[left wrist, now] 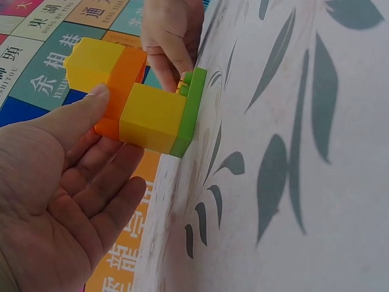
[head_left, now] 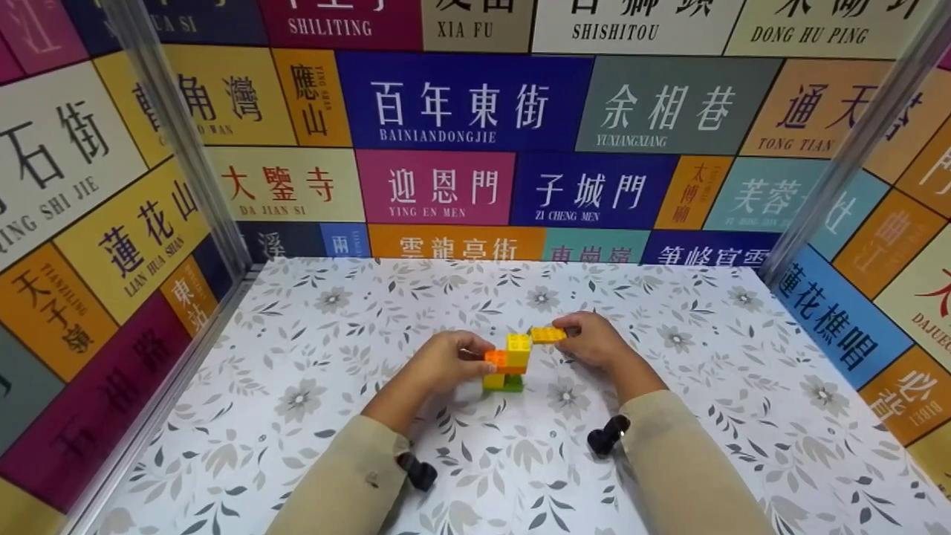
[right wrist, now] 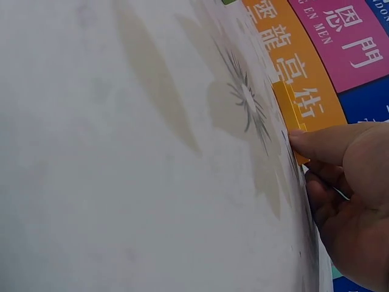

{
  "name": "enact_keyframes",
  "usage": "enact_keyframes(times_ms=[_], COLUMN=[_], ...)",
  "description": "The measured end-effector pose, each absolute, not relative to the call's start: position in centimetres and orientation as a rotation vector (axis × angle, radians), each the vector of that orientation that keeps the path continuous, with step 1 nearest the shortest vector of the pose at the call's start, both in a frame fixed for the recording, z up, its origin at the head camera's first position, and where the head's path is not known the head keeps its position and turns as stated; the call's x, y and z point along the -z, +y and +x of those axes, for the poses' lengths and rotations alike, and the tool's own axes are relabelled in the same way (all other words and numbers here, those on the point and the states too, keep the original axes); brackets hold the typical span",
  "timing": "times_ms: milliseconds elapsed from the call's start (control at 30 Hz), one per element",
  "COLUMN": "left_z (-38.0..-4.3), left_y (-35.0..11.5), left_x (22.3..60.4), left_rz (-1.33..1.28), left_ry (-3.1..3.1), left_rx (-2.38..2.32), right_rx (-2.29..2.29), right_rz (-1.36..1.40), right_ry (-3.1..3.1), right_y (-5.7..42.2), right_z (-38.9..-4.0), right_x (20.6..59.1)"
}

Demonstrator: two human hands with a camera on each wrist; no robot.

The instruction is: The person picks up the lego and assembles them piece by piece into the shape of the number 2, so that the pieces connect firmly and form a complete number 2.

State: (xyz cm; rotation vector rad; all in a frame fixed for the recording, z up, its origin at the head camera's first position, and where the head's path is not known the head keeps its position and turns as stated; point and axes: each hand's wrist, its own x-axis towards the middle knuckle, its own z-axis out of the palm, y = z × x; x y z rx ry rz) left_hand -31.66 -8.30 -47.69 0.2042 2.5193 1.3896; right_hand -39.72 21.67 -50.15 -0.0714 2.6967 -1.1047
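Observation:
A small stack of toy building bricks stands on the table in the head view. Its base is a green plate (head_left: 513,385), with a yellow brick (left wrist: 153,115) on one end. Across that lies an orange brick (left wrist: 123,91), and another yellow brick (head_left: 518,344) tops it at the opposite end. My left hand (head_left: 447,362) grips the orange brick from the left, thumb on one side and fingers beneath in the left wrist view. To the right of the stack, my right hand (head_left: 594,342) pinches a flat yellow-orange brick (head_left: 548,335) by its end, apart from the stack.
The table (head_left: 312,461) has a white covering printed with grey leaves and flowers. Panels with coloured street-name signs (head_left: 461,104) rise behind it and at both sides, with clear corner posts (head_left: 839,148). Black devices (head_left: 609,436) sit at the sleeve cuffs.

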Motion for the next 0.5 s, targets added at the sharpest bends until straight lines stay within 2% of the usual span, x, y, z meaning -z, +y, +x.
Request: enact_keyframes(times_ms=[500], left_z=[-31.8], left_y=[-8.4], left_x=[47.5], left_rz=[0.155], left_ry=[2.475], left_rx=[-1.373], right_rx=[1.192], right_rz=[-0.063], right_ry=[2.698], right_y=[21.7], right_z=[-39.0], right_x=[48.3])
